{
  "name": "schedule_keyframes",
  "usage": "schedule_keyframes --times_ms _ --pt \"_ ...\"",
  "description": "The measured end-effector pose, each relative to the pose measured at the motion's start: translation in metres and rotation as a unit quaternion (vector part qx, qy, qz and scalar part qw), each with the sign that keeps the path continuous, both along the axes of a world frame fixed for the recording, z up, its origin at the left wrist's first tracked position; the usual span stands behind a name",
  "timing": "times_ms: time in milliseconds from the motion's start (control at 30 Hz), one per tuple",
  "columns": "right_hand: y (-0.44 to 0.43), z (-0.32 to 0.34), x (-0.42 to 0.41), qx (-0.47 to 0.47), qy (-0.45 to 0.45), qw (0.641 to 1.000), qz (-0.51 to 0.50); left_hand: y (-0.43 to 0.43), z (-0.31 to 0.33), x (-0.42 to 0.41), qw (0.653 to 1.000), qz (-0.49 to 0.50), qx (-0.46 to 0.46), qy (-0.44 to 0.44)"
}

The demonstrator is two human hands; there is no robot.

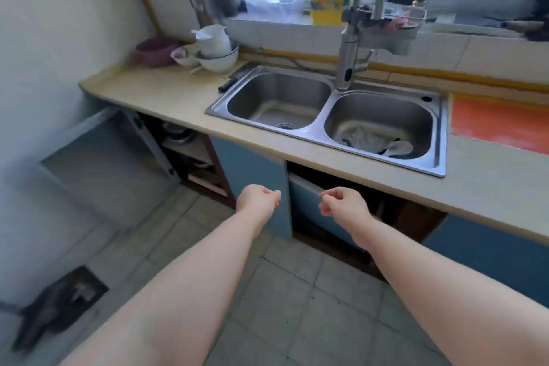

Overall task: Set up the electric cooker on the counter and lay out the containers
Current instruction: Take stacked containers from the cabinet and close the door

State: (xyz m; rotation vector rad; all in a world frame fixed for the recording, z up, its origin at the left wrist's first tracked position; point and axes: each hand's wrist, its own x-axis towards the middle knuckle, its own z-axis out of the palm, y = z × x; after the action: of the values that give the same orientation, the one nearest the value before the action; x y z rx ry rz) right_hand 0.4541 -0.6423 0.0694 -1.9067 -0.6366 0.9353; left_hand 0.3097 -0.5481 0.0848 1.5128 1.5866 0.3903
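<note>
Hands count two: left hand [258, 200] and right hand [344, 205], apart, loosely curled, empty, below the beige desk [166, 95] and its two-basin steel sink [441, 140].

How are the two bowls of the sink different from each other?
The left basin has nothing lying in it, while the right basin holds a crumpled white cloth with dark edges. The left basin's drain shows plainly; the right basin's drain cannot be seen, perhaps because the cloth covers it. Both are shiny steel with rounded corners, side by side in one sink, sharing one tap.
</note>
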Motion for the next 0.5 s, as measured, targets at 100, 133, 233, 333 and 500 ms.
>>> schedule_keyframes --times_ms 100,133,233,333,500 --pt "0.050 0.001 -0.046 0.006 -0.007 0.998 0.066 0.033 -0.001 -0.058 0.995 0.100 0.007 -0.019" --pt "0.064 0.000 -0.059 0.006 -0.008 0.997 0.083 0.043 -0.002 -0.075 0.991 0.132 0.008 -0.021" --pt "0.104 -0.001 -0.093 -0.004 -0.007 0.991 0.133 0.070 -0.008 -0.123 0.973 0.230 -0.006 -0.021" --pt "0.137 -0.007 -0.119 -0.016 0.000 0.983 0.181 0.098 -0.017 -0.160 0.958 0.283 -0.036 -0.031" --pt "0.209 -0.018 -0.150 -0.030 0.011 0.973 0.228 0.148 -0.019 -0.197 0.964 0.258 -0.056 -0.017"
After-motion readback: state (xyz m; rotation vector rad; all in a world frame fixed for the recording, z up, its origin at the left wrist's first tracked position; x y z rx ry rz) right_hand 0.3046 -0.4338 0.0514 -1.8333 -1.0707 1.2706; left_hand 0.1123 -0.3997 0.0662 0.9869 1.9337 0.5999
